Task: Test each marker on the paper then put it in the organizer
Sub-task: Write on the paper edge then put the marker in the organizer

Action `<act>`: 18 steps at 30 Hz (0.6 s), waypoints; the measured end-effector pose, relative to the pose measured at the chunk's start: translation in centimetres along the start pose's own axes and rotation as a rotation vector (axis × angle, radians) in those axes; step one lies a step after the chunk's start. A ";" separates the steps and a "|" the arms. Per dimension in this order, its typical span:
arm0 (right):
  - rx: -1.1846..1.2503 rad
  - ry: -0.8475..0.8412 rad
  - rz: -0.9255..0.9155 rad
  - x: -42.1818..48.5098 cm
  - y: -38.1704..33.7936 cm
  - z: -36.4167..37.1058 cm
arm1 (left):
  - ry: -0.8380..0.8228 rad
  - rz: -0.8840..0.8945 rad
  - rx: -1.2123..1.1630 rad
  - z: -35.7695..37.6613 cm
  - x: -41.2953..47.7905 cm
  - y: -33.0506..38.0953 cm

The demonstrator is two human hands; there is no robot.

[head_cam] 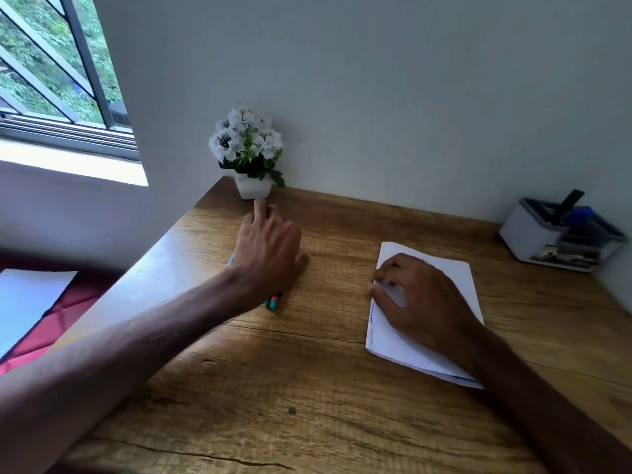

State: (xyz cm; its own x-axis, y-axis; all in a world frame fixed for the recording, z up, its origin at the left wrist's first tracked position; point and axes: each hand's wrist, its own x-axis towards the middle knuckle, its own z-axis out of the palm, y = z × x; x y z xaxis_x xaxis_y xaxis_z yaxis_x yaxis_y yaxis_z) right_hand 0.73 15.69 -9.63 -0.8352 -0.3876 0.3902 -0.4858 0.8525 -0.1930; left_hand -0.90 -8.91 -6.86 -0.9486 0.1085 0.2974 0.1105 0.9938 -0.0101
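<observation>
Your left hand lies spread over markers, grip unclear. Right hand flat on paper. Organizer far right holds some; several left, prob.

The worktop is warm brown wood with darker streaked grain and a few dark cracks. The paper is white, with a thin line of blue marks along its left edge. The marker ends showing under the left wrist are teal and orange-red. The organizer is white with a grey rim, and holds a blue thing and a black one. The flowers are white with dark centres and green leaves, in a white pot. The wall is pale grey. The window frame is dark grey, with green foliage behind. At far left lie a white sheet and dark red cloth.
</observation>
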 end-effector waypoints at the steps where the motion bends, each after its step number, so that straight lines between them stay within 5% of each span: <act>1: 0.009 0.002 0.003 0.0 0.0 0.0 | 0.007 0.011 -0.004 0.0 0.0 0.1; 18: 0.141 -0.134 -0.068 0.1 1.7 -1.6 | 0.043 0.185 -0.615 0.9 -1.4 3.0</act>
State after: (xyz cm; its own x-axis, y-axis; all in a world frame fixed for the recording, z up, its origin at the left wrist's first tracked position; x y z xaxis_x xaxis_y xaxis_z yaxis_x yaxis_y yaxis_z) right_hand 0.25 17.63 -8.45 -0.8218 -0.4935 0.2849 -0.5652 0.7693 -0.2978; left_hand 0.49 -6.04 -8.18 -0.8862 0.2628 0.3816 0.4331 0.7625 0.4806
